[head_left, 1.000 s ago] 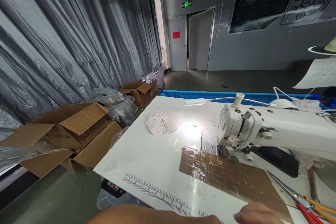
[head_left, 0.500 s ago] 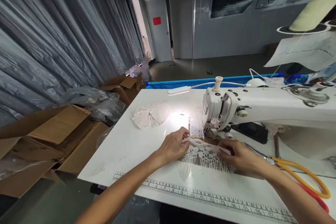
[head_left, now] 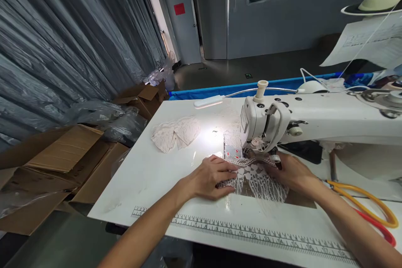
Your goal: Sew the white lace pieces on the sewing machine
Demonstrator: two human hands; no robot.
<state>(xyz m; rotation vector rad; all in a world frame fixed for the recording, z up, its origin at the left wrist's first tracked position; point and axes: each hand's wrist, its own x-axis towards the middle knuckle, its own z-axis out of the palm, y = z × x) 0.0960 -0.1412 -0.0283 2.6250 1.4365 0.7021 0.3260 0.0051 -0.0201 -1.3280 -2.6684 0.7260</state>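
A strip of white lace with a dotted upper edge and fringe-like threads lies in front of the white sewing machine. Its top edge runs close to the needle area, where the machine head hides part of it. My left hand rests flat on the left part of the lace, fingers apart. At the lace's right end, my right hand has thumb and fingers closed on it, just beside the presser foot area. Some fingertips there are hidden behind the machine head.
A folded pale lace piece lies on the white table at the left. Orange-handled scissors and a red handle are by my right forearm. A lamp lights the needle area; cardboard boxes stand left of the table.
My left hand has gone from pinching the lace edge to lying flat on it. My right hand has moved up and right, closer to the machine head. The lace lies more spread out.
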